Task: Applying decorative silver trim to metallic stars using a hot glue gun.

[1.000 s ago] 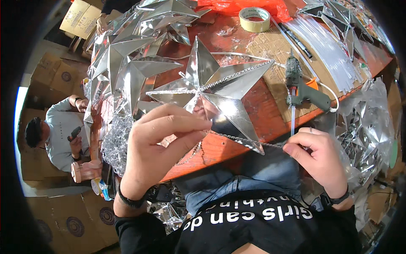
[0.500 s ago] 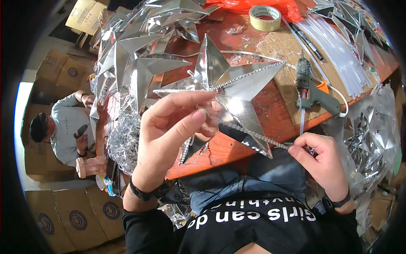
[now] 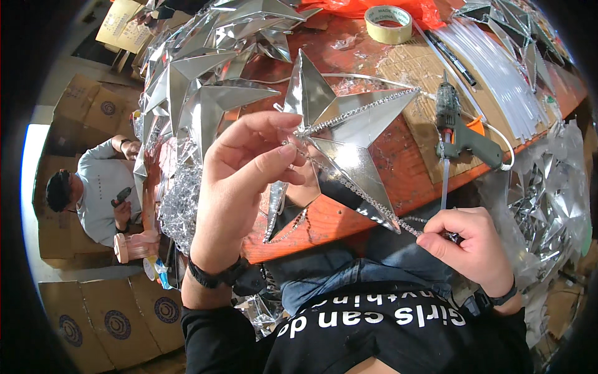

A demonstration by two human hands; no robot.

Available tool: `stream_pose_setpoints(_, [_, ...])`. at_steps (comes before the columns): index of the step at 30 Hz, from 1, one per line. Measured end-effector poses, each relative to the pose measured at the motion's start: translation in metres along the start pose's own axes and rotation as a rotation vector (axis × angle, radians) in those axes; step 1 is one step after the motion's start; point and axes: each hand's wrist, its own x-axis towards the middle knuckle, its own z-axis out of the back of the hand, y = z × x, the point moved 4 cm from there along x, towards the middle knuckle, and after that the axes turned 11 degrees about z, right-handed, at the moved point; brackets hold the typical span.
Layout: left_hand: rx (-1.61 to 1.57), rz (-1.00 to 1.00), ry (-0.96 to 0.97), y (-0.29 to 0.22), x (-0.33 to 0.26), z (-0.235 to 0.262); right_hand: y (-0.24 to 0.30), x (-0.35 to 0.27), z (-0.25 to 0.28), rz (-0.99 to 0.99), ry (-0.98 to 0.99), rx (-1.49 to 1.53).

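Note:
A shiny silver five-pointed star [image 3: 352, 162] lies at the table's front edge, its lowest point jutting over the edge. Silver rhinestone trim [image 3: 367, 113] runs along the ridge of its upper right point. A further length of trim slants from the star's middle along the lower right point to my right hand [image 3: 464, 246], which is closed on its end. My left hand [image 3: 243, 168] is over the star's left side, thumb and fingers curled together at the trim near the centre. That hand hides the left point. A glue gun [image 3: 458, 128] stands to the right, a clear glue stick in it.
Several silver stars [image 3: 205, 100] are heaped at the back left beside crumpled silver trim [image 3: 180, 209]. Masking tape [image 3: 389, 26], a black marker [image 3: 451, 57] and clear sticks [image 3: 498, 81] are at the back right. Plastic-wrapped silver pieces [image 3: 545, 212] hang at right. Another person [image 3: 106, 187] sits at left.
My left hand has shifted slightly left, away from the star's centre, its fingertips lifting off the middle. My right hand has moved a little left and down with the trim.

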Motion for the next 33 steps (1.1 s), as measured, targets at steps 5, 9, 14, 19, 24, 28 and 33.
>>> stream_pose_setpoints(5, [-0.105,0.011,0.031,-0.001,0.003,0.002,0.001,0.001,0.0,0.012,0.007,-0.005])
stream_pose_setpoints(9, [-0.105,0.077,0.042,0.0,0.003,0.002,-0.001,0.001,0.001,0.029,0.017,-0.013])
stream_pose_setpoints(14, [0.121,-0.016,-0.094,-0.008,0.002,-0.003,-0.005,-0.002,0.001,0.022,0.004,0.005])
stream_pose_setpoints(19, [0.476,-0.237,-0.199,-0.012,0.009,-0.008,-0.004,-0.002,0.001,0.039,-0.002,0.024])
stream_pose_setpoints(24, [0.613,-0.346,-0.25,-0.013,0.008,-0.013,-0.001,0.0,0.001,0.042,0.035,0.037])
stream_pose_setpoints(28, [0.659,-0.308,-0.202,-0.014,0.013,-0.013,-0.002,0.0,0.001,0.034,0.041,0.035])
stream_pose_setpoints(33, [0.339,-0.119,-0.099,-0.012,0.021,-0.003,0.001,-0.001,0.0,0.057,0.037,0.028])
